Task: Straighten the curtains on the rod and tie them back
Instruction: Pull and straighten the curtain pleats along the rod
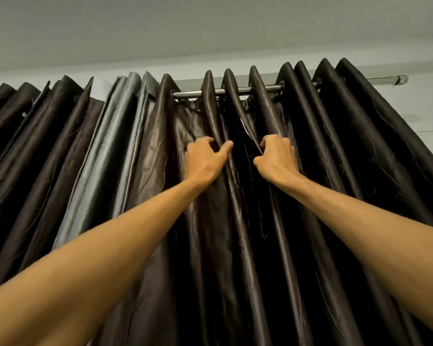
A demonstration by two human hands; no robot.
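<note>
Dark glossy curtains [140,156], hung in pleats on the metal rod [235,91], look soft, slippery and fairly heavy, best gripped by a pleat edge below the rod, where left hand [205,158] and right hand [276,158] each clutch neighbouring folds.

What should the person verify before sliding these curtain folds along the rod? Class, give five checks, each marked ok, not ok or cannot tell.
1. Left hand has hold of a fold of the curtain: ok, fingers curled into the fabric.
2. Right hand has hold of a neighbouring fold: ok.
3. Rod has bare stretches to slide along: ok in the middle, between the folds.
4. Folds evenly spaced: not ok, packed tight at the left and spread out in the middle.
5. Pale lining turned out of sight: not ok, it shows at the top left.
</note>
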